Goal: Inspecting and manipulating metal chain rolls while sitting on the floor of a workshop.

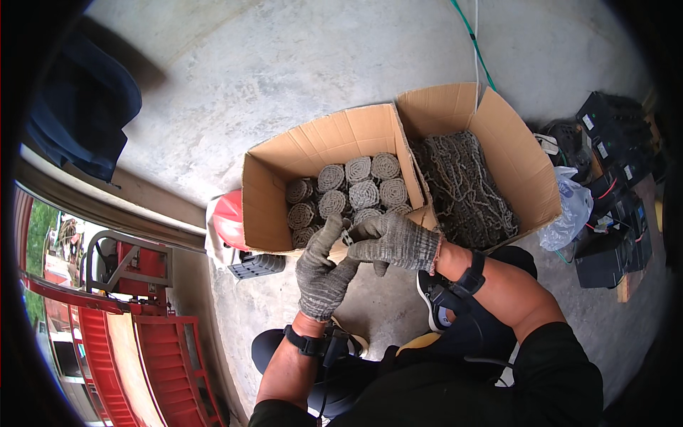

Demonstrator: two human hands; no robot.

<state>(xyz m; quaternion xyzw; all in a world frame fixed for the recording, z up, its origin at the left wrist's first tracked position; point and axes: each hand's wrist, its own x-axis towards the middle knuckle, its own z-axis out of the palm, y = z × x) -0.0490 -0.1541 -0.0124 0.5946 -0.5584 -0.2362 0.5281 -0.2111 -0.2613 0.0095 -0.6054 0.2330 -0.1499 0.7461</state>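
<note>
My left hand [324,277] and my right hand [398,240], both in grey knit work gloves, meet in front of a cardboard box [320,139]. Their fingers close together around a small metal-looking piece [347,238], mostly covered by the gloves, so its kind is unclear. Inside that box, just beyond my hands, stand rows of tightly coiled metal chains [363,193]. A second open cardboard box [516,156] touches it on the right. Long loose chains [462,185] lie heaped inside.
Black battery-like blocks [605,249] and a clear plastic bag [569,208] sit to the right. A red rounded object [229,219] and a black crate [257,266] are beside the left box. Red machinery [167,356] stands at left. My feet are close below the boxes.
</note>
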